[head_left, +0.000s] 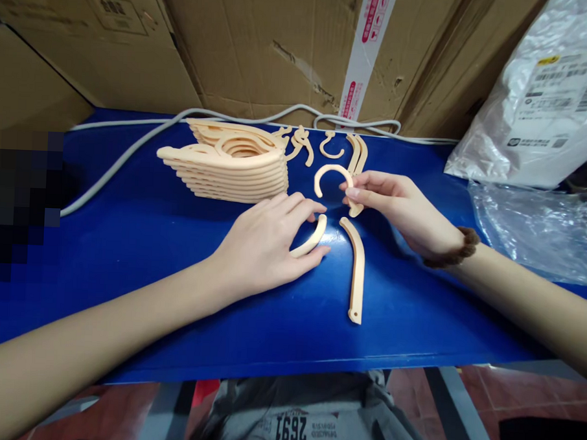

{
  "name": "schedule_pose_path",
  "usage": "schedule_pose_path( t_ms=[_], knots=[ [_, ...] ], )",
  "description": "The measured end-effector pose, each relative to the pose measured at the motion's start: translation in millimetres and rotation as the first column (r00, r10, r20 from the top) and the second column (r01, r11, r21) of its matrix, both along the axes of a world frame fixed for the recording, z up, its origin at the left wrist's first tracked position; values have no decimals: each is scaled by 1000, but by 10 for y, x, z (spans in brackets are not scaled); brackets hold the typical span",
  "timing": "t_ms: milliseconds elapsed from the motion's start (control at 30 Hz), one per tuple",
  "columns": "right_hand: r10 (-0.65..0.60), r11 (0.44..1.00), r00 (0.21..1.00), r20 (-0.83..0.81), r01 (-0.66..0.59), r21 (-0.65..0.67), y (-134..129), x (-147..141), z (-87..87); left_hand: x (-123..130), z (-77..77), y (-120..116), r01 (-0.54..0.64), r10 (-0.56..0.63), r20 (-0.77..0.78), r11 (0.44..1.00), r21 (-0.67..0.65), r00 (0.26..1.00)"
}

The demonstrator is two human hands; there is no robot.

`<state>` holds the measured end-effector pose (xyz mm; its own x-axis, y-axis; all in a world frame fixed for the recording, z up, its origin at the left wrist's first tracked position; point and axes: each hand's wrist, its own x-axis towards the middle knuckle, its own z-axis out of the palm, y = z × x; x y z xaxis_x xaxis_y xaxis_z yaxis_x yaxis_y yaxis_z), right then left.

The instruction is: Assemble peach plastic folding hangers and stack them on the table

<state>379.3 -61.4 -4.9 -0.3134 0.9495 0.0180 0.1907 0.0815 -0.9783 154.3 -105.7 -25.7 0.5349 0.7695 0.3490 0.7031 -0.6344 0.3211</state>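
Between the thumb and forefinger of my right hand is a cream plastic hanger hook, its curve pointing left above the table. My left hand is over the table with thumb and forefinger spread around a curved hanger arm. Part of that arm is hidden under my palm; whether the fingers press on it is hard to see. A second hanger arm, with a small hole at its near end, lies to the right of it, below the hook.
A stack of cream folded hangers stands behind my left hand. Loose hooks and more arms lie at the back of the blue table. A grey cable, cardboard boxes and a plastic bag border it.
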Motion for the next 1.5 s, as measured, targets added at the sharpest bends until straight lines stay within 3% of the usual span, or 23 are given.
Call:
schedule_pose_path(
  t_ms=[167, 367, 900, 1200, 1500],
  knots=[
    [16, 1000, 990, -139, -13, 21, 41, -90, -75, 35, -13, 22, -65, 71, -70, 994, 85, 995],
    [39, 997, 979, -202, -50, -53, 24, -56, -126, 14, -43, 35, -55, 61, -91, 996, 64, 994],
    [-12, 996, 984, -176, -3, -86, 15, -19, -138, -44, -6, 40, 86, -84, 21, 987, -132, 996],
    [-2, 994, 982, -191, -20, -112, 10, -24, -122, -44, -16, 78, 99, -96, 30, 988, -117, 995],
    [10, 994, 984, -177, -29, -106, 17, -9, -139, -32, 31, 57, -28, 23, -32, 988, -155, 999]
  ],
)
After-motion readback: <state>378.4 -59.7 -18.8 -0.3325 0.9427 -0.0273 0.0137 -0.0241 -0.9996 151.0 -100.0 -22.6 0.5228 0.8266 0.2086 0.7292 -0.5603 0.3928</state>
